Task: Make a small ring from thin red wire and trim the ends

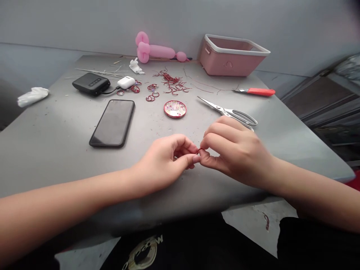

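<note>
Thin dark-red strand (pixel 199 150), wire or cord, I cannot tell which, sits pinched between my two hands, just above the tabletop (pixel 70 161) and towards its front edge. My left hand (pixel 165 159) reaches in from the left edge side, thumb and fingertips closed on it; only a short bent bit shows, running roughly crosswise from hand to hand, the rest of its long axis hidden. My right hand (pixel 237 148) grips it from the right between thumb and forefinger. Neither hand is nearer: the fingertips all but meet around it.

As for writing, the boxy black plastic device (pixel 91 84) towards the left edge carries small marks too faint to read. Pale letters, perhaps O's and a W, curve around a ring-shaped print on my black clothing (pixel 197 240); I can't read the word. The white-rimmed pink plastic bin (pixel 218 67) by the far right corner bears a looped emblem.
</note>
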`<state>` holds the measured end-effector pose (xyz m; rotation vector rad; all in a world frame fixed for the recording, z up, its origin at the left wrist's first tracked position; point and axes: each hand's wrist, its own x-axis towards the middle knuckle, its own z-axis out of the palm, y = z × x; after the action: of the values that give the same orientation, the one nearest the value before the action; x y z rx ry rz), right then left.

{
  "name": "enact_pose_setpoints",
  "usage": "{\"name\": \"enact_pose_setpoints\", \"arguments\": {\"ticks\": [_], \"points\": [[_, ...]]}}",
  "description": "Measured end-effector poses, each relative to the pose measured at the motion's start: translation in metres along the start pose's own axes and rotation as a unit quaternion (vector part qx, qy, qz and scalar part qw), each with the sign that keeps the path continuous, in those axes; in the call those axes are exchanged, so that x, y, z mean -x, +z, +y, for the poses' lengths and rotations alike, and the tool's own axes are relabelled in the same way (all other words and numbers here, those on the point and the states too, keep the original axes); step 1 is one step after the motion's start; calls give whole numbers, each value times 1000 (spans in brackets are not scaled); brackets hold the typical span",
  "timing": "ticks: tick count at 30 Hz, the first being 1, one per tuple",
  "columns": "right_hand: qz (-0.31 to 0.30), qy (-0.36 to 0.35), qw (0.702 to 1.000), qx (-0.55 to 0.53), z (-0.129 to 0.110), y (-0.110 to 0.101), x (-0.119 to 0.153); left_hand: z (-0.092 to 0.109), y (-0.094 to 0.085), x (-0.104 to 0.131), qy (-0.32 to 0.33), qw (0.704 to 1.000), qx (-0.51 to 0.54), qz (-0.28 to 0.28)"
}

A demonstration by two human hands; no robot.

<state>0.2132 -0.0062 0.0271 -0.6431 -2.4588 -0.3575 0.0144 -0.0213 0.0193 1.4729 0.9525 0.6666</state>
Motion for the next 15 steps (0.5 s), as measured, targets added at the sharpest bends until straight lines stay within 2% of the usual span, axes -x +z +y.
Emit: {"name": "enact_pose_setpoints", "arguments": {"ticks": [2,3,4,5,7,9,12,15], "points": [[-22,44,998,-51,1,-3,-2,1,1,1,13,999,-30,10],[-48,79,989,-114,4,-5,-3,1,1,2,21,999,-35,15],[-89,120,968,-200,9,-8,-4,2,1,2,24,999,-23,19],[-138,160,931,-296,15,-10,-6,3,0,2,19,1000,6,21],[-197,204,857,-430,29,-14,-8,5,-3,1,-19,995,93,18],[-221,239,787,-524,40,-13,-9,6,-6,0,-68,983,168,11],[-228,283,690,-626,44,-4,-8,6,-8,-3,-106,971,216,5],[-191,334,620,-684,36,9,-7,6,-7,-2,-85,973,213,24]]}}
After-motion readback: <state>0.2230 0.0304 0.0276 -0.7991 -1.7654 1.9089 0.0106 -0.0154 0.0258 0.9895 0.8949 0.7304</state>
